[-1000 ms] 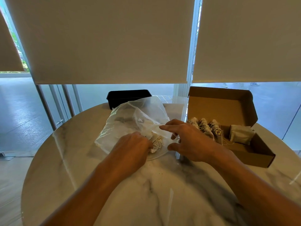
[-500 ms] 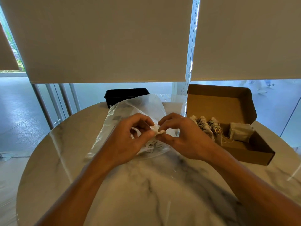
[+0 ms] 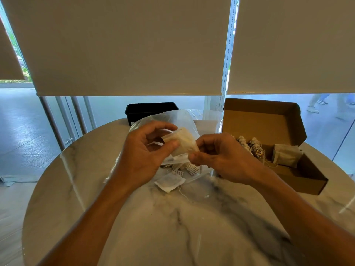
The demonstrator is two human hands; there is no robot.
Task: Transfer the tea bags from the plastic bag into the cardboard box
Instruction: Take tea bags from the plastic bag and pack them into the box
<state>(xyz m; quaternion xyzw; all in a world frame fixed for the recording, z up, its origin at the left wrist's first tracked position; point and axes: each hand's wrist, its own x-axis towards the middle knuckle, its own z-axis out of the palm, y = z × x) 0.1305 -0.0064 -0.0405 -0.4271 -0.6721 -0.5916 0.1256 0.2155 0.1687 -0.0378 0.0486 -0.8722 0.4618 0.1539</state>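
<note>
Nearest, on the marble counter [image 3: 172, 237], one loose tea bag [image 3: 169, 182] with its string, lying at the mouth of the plastic bag [image 3: 184, 120]. Above it, held up between both hands: left hand [image 3: 143, 158] pinching one edge of a pale tea bag [image 3: 184, 143], right hand [image 3: 221, 157] pinching the other edge, more tea bags and paper tags just below inside the plastic. Further right, the open cardboard box [image 3: 269, 120] with a row of tea bags inside; behind the plastic bag, a black tray [image 3: 149, 110].

Head cam, close, looks fwd/down over table [image 3: 172, 237].
</note>
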